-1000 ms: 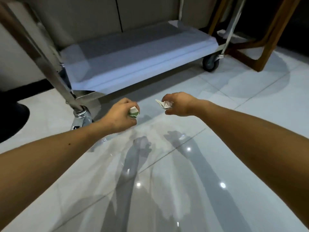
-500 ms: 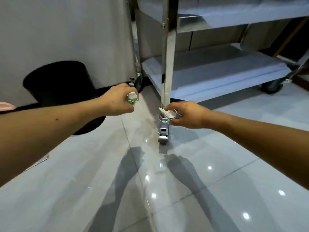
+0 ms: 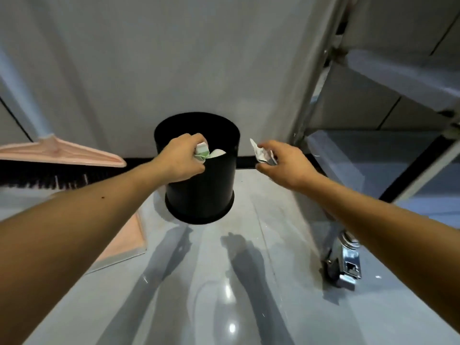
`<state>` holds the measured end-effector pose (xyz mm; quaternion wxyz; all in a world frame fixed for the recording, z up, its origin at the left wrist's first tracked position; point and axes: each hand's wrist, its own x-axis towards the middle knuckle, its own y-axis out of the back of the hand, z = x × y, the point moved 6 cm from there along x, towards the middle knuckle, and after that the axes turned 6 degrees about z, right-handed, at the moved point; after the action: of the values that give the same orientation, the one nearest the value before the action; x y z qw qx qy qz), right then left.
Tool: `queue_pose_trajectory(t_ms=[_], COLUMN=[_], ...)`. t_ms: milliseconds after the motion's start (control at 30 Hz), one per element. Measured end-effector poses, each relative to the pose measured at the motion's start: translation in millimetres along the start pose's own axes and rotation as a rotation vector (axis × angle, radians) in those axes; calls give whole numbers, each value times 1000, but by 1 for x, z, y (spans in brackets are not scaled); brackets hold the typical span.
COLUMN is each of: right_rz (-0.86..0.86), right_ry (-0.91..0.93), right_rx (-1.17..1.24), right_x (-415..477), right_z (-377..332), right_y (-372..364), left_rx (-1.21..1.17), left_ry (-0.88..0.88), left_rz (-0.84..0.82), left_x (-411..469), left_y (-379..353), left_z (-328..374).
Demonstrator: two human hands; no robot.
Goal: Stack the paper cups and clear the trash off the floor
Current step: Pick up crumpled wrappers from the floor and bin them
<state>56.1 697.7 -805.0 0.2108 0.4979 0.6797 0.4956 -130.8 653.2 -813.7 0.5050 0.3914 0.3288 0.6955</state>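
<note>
Grey glossy tile floor (image 3: 224, 302) is nearest, with both forearms reflected in it. Steel cart caster (image 3: 346, 268) sits on the floor lower right, below the right forearm. The cart shelf (image 3: 373, 155) runs back along the right edge. Pink dustpan (image 3: 124, 242) lies on the floor at left, partly hidden by the left arm.

Left hand (image 3: 179, 159): fingers curled round a crumpled green-and-white paper scrap (image 3: 201, 153), held over the mouth of the black bin (image 3: 201, 195), near-left side. Right hand (image 3: 285, 166): fingers pinching a crumpled white wrapper (image 3: 261, 153), just right of the bin, outside the rim, not over the opening.

Bin stands upright on the floor at the wall base. Something white (image 3: 218, 153) shows inside it, just beside the left hand's scrap; can't tell what it is. Pink broom head (image 3: 62, 153) with dark bristles is at far left, well apart from the bin. Grey wall (image 3: 174, 58) is behind everything.
</note>
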Motion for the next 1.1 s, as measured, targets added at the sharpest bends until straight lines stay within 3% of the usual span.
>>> queue_pose_trajectory(t_ms=[167,333,433,633,833,1100], right_rz=[18,48,50,-8,-48,-211], right_ry=[42,88,72,24,23,29], right_rx=[6,-15,-34,-94,38,-64], right_x=[50,85,96,105,114,75], right_z=[-41,-61,-58,-50,-61,-17], right_y=[-26,-37,-38,-54,-55,-62], left_rx=[-230,-362,-320,-185,-81,4], left_ry=[97,164,207,312,253,110], left_rz=[233,233,164,207,208,148], left_x=[43,73,77,67,61,53], left_y=[28,10,-5,-7,-3,-13], left_z=[-29,-41,-56,-80,-76,-35])
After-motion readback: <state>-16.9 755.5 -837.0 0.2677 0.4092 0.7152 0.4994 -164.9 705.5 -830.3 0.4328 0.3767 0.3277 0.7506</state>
